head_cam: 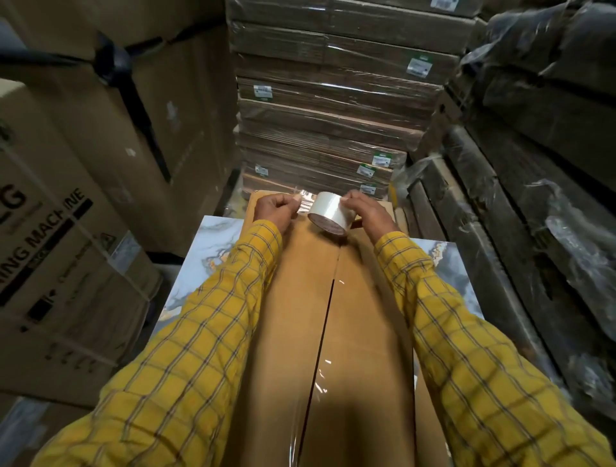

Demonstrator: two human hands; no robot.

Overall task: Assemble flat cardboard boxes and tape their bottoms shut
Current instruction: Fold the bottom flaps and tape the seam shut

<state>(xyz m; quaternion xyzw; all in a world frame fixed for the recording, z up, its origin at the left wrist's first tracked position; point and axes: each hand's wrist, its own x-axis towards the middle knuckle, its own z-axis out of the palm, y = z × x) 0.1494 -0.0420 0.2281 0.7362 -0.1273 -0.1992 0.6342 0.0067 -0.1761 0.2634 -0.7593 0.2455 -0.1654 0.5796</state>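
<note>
The cardboard box [333, 333] lies bottom-up on my marbled desk [213, 233], clear tape along its near seam. At its far end my right hand [366, 208] grasps the tape roll [328, 213] while my left hand [276, 208] pinches the free tape end (pulled taut). Beyond stand bundled flat cartons [333, 116].

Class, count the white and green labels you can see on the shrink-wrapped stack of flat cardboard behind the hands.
8, perhaps more hidden. Top edge; right side, upper; left side; lower right, stepping down; lower left; all on the stack.
</note>
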